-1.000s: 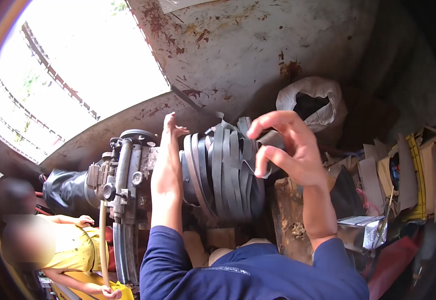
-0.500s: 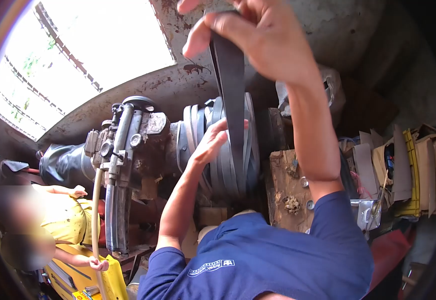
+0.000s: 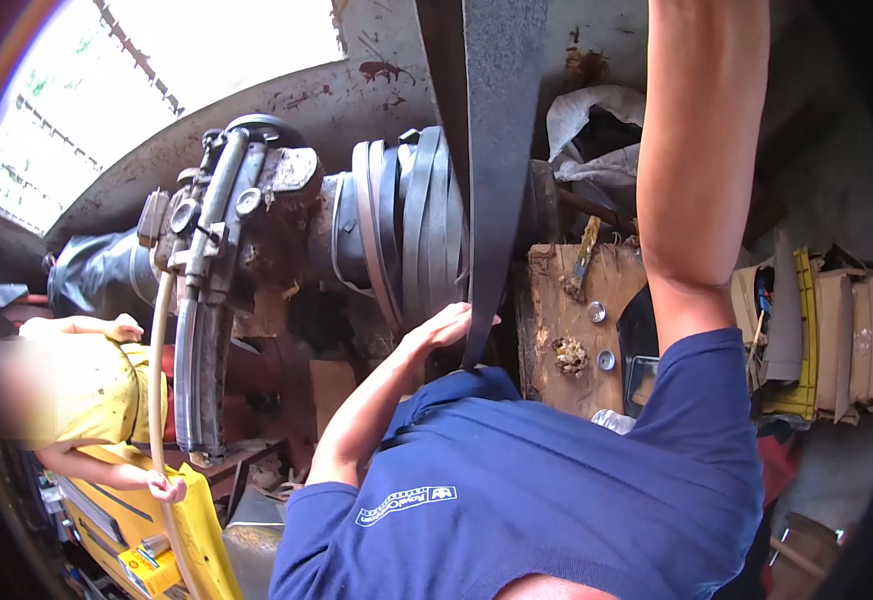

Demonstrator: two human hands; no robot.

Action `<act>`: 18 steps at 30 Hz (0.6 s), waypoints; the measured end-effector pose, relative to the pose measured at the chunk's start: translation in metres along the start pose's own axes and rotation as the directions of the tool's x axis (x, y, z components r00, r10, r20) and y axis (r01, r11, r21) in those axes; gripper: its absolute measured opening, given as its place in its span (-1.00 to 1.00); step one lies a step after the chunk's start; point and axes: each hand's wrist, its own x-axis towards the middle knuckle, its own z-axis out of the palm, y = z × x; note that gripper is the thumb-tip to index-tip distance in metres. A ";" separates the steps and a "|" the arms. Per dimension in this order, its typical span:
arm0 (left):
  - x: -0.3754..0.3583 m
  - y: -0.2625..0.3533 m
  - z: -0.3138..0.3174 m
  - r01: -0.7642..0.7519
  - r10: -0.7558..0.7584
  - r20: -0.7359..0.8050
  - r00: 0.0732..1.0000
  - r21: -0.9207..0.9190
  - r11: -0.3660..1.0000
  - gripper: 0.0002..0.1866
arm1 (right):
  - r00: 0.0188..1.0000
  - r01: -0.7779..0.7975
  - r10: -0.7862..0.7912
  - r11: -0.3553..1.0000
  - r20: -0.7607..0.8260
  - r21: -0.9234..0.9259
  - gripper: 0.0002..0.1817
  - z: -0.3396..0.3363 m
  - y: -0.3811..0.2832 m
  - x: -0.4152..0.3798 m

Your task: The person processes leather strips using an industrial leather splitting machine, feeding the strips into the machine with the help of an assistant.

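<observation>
A long, dark flat strap (image 3: 505, 120) runs up past the top of the view, widening toward the camera. Low on this strap is my left hand (image 3: 447, 326), with a fingertip showing beyond the strap's far edge. The hand appears closed around it. My right forearm reaches up out of the picture at the right, so the right hand cannot be seen. Just beyond my left hand, several looped grey and black straps (image 3: 419, 220) hang over a thick horizontal cylinder.
A grimy metal machine (image 3: 212, 230) stands at the left. Beyond it a person in a yellow shirt (image 3: 107, 385) holds a long pale tube (image 3: 161, 370). A wooden board (image 3: 557, 285) with small round tins is at the right, near cardboard boxes (image 3: 837, 340) and a white sack (image 3: 597, 115).
My right hand has risen out of view, drawing the strap up closer to the camera. My left hand has moved lower along it, toward my body. The view has shifted slightly.
</observation>
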 end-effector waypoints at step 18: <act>-0.217 0.069 -0.046 -0.228 0.088 -0.382 0.920 -0.337 0.914 -0.84 | 0.958 -0.282 0.151 0.666 0.245 0.691 -0.51 0.156 0.020 0.021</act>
